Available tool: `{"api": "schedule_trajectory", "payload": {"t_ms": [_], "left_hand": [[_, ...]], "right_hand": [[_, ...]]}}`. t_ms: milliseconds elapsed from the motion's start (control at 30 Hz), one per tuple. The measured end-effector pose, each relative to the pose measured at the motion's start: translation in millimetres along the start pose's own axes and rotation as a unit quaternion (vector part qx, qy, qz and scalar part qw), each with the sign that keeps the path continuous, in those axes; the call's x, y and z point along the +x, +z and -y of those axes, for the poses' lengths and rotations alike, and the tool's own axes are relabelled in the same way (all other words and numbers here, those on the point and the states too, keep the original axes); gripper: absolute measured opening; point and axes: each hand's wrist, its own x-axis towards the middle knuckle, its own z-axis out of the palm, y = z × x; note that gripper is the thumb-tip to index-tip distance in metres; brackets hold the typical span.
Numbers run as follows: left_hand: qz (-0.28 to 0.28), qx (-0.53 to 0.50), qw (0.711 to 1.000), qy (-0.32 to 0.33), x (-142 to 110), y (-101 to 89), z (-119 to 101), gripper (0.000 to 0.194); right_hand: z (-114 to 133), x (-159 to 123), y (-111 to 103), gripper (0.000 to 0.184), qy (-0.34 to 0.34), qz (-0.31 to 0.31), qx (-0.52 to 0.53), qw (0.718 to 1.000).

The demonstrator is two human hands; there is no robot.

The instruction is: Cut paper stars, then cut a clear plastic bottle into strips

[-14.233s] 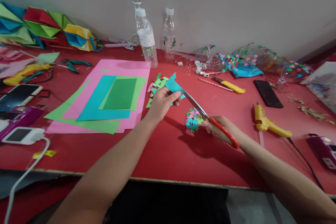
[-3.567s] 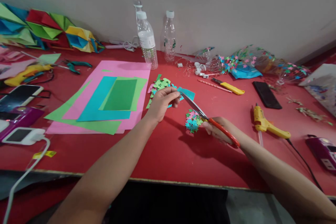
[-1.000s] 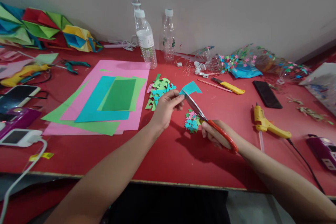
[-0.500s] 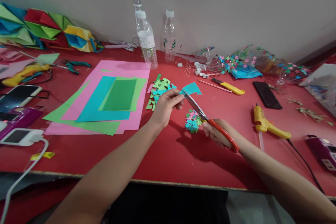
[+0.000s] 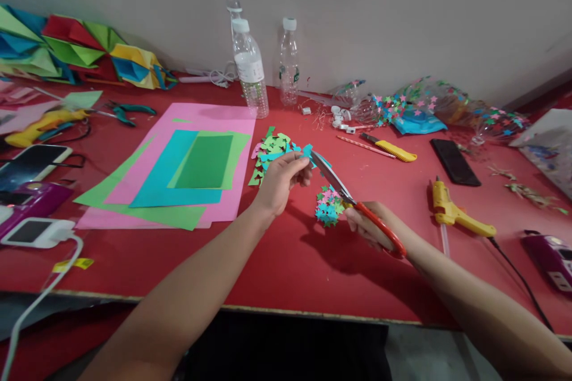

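Observation:
My left hand (image 5: 286, 178) is closed, pinching a small piece of blue paper (image 5: 307, 149) between thumb and fingers. In my right hand (image 5: 369, 227) are scissors with red handles (image 5: 378, 225), fingers wrapped round the grips. The scissors' blades point up and left, their tips right at the paper by my left fingertips. More blue paper shows behind the blades; whether it is joined to the pinched piece I cannot tell. Below the blades lies a small heap of pink, blue and green paper stars (image 5: 329, 207). Paper offcuts (image 5: 273, 144) are piled beyond my left hand.
Coloured paper sheets (image 5: 239, 178) lie to the left. Plastic bottles (image 5: 289, 65) stand by the wall. To the right are a yellow cutter (image 5: 395, 150), a black phone (image 5: 454, 161) and a yellow glue gun (image 5: 460, 214) with its cord. Pliers (image 5: 129, 112) lie far left.
The blue paper at my left fingertips has turned, and less of it shows to the right of the blades. Both hands stay in nearly the same place.

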Motion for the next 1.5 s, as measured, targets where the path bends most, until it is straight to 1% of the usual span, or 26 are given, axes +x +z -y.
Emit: {"api": "schedule_trajectory", "payload": {"t_ms": [67, 167, 300, 400, 533, 700, 967, 1133, 1333, 1500], "left_hand": [[0.003, 0.003, 1.000, 0.002, -0.6, 1.0, 0.7, 0.015], [-0.024, -0.007, 1.000, 0.015, 0.2, 1.2, 0.1, 0.013], [-0.038, 0.002, 0.999, 0.034, 1.6, 0.0, -2.8, 0.013], [-0.032, 0.021, 0.998, 0.052, 1.8, -2.1, -4.3, 0.014], [-0.004, 0.042, 0.997, 0.064, 2.2, -5.6, -4.3, 0.014], [0.010, 0.045, 0.997, 0.059, 4.0, -7.8, -2.8, 0.012], [0.023, 0.030, 0.999, 0.037, 5.0, -8.5, -3.8, 0.011], [0.034, 0.031, 0.998, 0.046, 5.3, -9.9, -2.4, 0.012], [0.016, 0.061, 0.997, 0.054, 5.5, -9.6, -0.7, 0.013], [0.004, 0.065, 0.997, 0.051, 5.8, -9.6, 0.1, 0.012]], "right_hand": [[0.4, -0.4, 0.6, 0.056, -0.003, -0.004, -0.001, 1.000], [0.1, -0.8, -0.1, 0.057, -0.008, -0.006, -0.009, 1.000], [-1.7, -1.0, -3.3, 0.057, -0.018, 0.016, -0.008, 1.000], [-2.0, -1.8, -5.3, 0.059, -0.031, 0.033, -0.017, 0.999], [-0.6, -3.0, -5.8, 0.062, -0.046, 0.042, -0.046, 0.997], [1.1, -3.3, -5.1, 0.065, -0.053, 0.047, -0.060, 0.996], [-0.3, -5.2, -5.8, 0.070, -0.072, 0.060, -0.055, 0.994], [1.2, -5.2, -5.9, 0.069, -0.060, 0.060, -0.055, 0.995], [-0.6, -2.5, -6.1, 0.061, -0.039, 0.044, -0.045, 0.997], [-5.8, -0.5, -5.9, 0.056, -0.031, 0.035, -0.043, 0.998]]}}
